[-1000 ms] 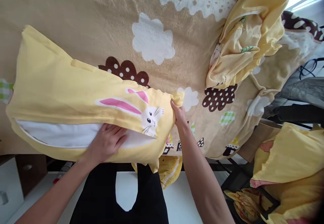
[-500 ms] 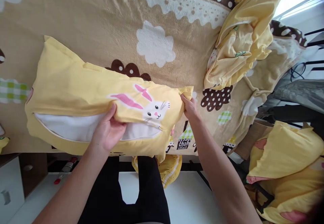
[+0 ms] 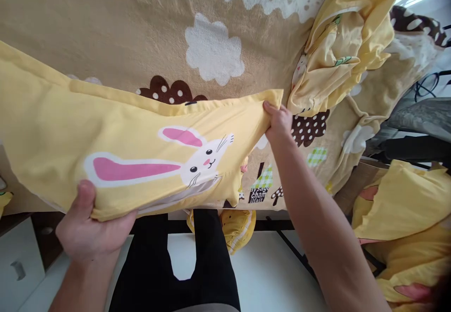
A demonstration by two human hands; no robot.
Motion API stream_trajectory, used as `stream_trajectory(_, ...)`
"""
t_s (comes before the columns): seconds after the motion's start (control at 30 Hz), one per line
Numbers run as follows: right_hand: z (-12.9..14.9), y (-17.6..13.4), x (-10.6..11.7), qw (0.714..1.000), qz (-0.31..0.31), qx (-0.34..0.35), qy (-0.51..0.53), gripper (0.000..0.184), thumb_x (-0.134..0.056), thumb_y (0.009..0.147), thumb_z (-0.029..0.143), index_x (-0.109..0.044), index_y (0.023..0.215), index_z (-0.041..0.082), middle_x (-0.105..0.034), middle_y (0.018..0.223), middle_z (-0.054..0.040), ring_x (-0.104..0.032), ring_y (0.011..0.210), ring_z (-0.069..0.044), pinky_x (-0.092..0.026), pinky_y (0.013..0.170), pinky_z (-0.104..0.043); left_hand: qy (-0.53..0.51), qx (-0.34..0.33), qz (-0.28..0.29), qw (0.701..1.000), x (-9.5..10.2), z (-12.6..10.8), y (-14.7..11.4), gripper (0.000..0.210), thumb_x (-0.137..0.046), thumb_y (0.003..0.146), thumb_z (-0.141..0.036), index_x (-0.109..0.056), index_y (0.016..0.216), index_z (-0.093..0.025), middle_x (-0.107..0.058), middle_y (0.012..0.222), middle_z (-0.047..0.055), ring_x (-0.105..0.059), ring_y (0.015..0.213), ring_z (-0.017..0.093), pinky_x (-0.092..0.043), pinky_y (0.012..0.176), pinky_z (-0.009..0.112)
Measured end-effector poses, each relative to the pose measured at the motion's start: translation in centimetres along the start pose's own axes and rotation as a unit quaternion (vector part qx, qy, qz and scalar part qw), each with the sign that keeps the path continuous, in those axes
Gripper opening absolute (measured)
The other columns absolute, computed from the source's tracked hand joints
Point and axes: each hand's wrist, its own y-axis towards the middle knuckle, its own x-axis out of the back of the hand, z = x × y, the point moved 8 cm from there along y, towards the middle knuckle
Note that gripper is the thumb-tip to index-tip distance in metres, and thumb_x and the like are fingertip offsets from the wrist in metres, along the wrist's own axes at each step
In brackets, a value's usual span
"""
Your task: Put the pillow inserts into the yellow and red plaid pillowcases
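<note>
A yellow pillowcase (image 3: 127, 128) with a white rabbit and pink ears printed on it stretches between my hands, above the bed. White filling shows through a narrow slit along its near edge. My left hand (image 3: 95, 225) is closed on the near edge of the opening, thumb on top and fingers underneath. At the far right corner, my right hand (image 3: 280, 119) pinches the pillowcase's flanged edge. The left end of the pillowcase runs out of view.
A tan patterned blanket (image 3: 141, 30) covers the bed. Crumpled yellow fabric (image 3: 345, 49) lies at its right. More yellow bedding (image 3: 405, 204) hangs at lower right. Below are a white-fronted cabinet (image 3: 21, 251) and a yellow round item (image 3: 237, 227) under the bed edge.
My left hand has moved left and toward me, drawing the cloth over the white filling so the opening is narrower. My right hand has moved slightly right and away, pulling the corner taut.
</note>
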Motion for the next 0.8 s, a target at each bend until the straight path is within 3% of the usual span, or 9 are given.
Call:
stream_trajectory(0.17, 5.6, 2.4, -0.6, 0.993, -0.012, 0.098, -0.068, 0.027, -0.074, 0.073, 0.042, -0.063, 0.080, 0.018, -0.067, 0.083, -0.0023, -0.066, 0.084, -0.019, -0.057, 0.069, -0.032, 0.006, 0.004, -0.003, 1.000, 1.9, 1.4, 1.5, 0.034, -0.058, 0.087, -0.049, -0.065, 0.120, -0.041, -0.071, 0.121, -0.010, -0.041, 0.141, 0.031, -0.040, 0.117, 0.056)
stream_trajectory(0.3, 9.8, -2.7, -2.0, 0.948, 0.013, 0.230, -0.221, 0.030, -0.067, 0.082, 0.040, -0.064, 0.107, 0.023, -0.066, 0.110, -0.0042, -0.063, 0.106, -0.023, -0.054, 0.081, -0.040, -0.002, -0.013, -0.029, 0.999, 2.2, 3.4, 3.8, 0.050, -0.078, 0.077, -0.027, -0.063, 0.124, -0.034, -0.067, 0.130, -0.005, -0.043, 0.140, 0.026, -0.036, 0.120, 0.050)
stream_trajectory(0.4, 10.9, -12.1, -3.9, 0.877, 0.112, 0.348, -0.313, 0.037, -0.060, 0.088, 0.029, -0.059, 0.125, 0.030, -0.065, 0.122, -0.0044, -0.060, 0.114, -0.024, -0.050, 0.090, -0.046, -0.012, 0.001, 0.003, 1.000, 0.7, 4.1, 5.0, 0.050, -0.075, 0.080, -0.024, -0.061, 0.127, -0.033, -0.065, 0.132, -0.003, -0.045, 0.139, 0.022, -0.037, 0.119, 0.047)
stream_trajectory(0.5, 8.1, -22.0, -6.8, 0.747, 0.348, 0.423, -0.376, 0.042, -0.056, 0.092, 0.020, -0.055, 0.132, 0.031, -0.066, 0.125, -0.0039, -0.059, 0.117, -0.022, -0.046, 0.095, -0.042, -0.003, 0.025, 0.016, 1.000, 0.4, 4.0, 5.5, 0.048, -0.073, 0.082, -0.024, -0.060, 0.128, -0.029, -0.064, 0.133, 0.000, -0.049, 0.135, 0.022, -0.040, 0.117, 0.046)
stream_trajectory(0.57, 5.3, -25.2, -7.6, 0.673, 0.423, 0.412, -0.445, 0.041, -0.056, 0.094, 0.025, -0.052, 0.135, 0.025, -0.062, 0.134, -0.0082, -0.054, 0.124, -0.024, -0.042, 0.099, -0.042, 0.030, 0.038, 0.041, 0.998, 0.9, 4.0, 5.4, 0.045, -0.071, 0.085, -0.031, -0.060, 0.128, -0.025, -0.064, 0.133, 0.002, -0.053, 0.130, 0.024, -0.043, 0.114, 0.045)
stream_trajectory(0.6, 4.2, -25.5, -7.7, 0.656, 0.425, 0.397, -0.481, 0.040, -0.056, 0.095, 0.030, -0.053, 0.134, 0.022, -0.061, 0.134, -0.0107, -0.053, 0.124, -0.025, -0.039, 0.099, -0.043, 0.075, 0.040, 0.074, 0.994, 1.0, 3.9, 5.2, 0.044, -0.069, 0.086, -0.037, -0.061, 0.127, -0.023, -0.065, 0.131, 0.004, -0.055, 0.127, 0.025, -0.045, 0.112, 0.044)
stream_trajectory(0.67, 3.0, -24.9, -7.5, 0.644, 0.409, 0.366, -0.533, 0.033, -0.056, 0.096, 0.038, -0.059, 0.122, 0.018, -0.066, 0.120, -0.0125, -0.057, 0.113, -0.027, -0.038, 0.096, -0.042, 0.234, 0.050, 0.200, 0.950, 0.2, 4.5, 4.3, 0.047, -0.065, 0.086, -0.048, -0.063, 0.126, -0.023, -0.066, 0.129, 0.006, -0.058, 0.123, 0.027, -0.048, 0.106, 0.042)
stream_trajectory(0.7, 2.6, -24.6, -7.3, 0.638, 0.409, 0.355, -0.547, 0.029, -0.057, 0.095, 0.041, -0.062, 0.113, 0.018, -0.068, 0.109, -0.0112, -0.058, 0.104, -0.026, -0.037, 0.093, -0.041, 0.333, 0.055, 0.279, 0.899, -0.5, 5.2, 3.4, 0.048, -0.062, 0.086, -0.052, -0.062, 0.126, -0.025, -0.066, 0.130, 0.006, -0.059, 0.122, 0.027, -0.048, 0.105, 0.041)
stream_trajectory(0.8, 1.7, -25.2, -6.2, 0.596, 0.451, 0.333, -0.575, 0.025, -0.065, 0.090, 0.043, -0.064, 0.084, 0.018, -0.065, 0.083, -0.0056, -0.057, 0.087, -0.022, -0.036, 0.086, -0.038, 0.553, 0.047, 0.465, 0.690, -2.7, 8.3, 0.1, 0.042, -0.045, 0.095, -0.046, -0.059, 0.131, -0.028, -0.063, 0.136, 0.003, -0.058, 0.124, 0.026, -0.047, 0.104, 0.038)
